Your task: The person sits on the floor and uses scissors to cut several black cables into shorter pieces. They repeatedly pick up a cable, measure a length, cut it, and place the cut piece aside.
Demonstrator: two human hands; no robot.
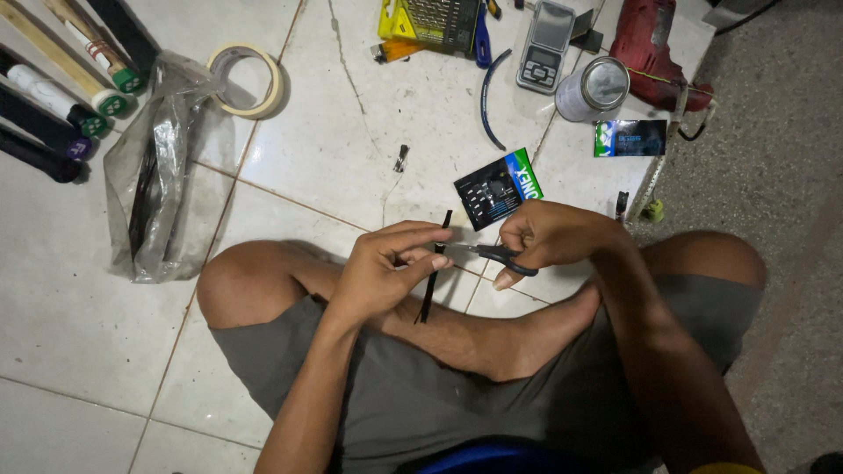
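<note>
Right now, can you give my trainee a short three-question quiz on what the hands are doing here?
1. True or false: the right hand holds scissors.
2. What does the left hand pinch in its fingers? A) roll of masking tape B) thin black strip C) metal can
3. Fill in: the roll of masking tape lies on the tiled ____, beside a clear plastic bag.

Key
1. True; the blades point at the strip.
2. B, the thin black strip, held roughly upright.
3. Floor.
</note>
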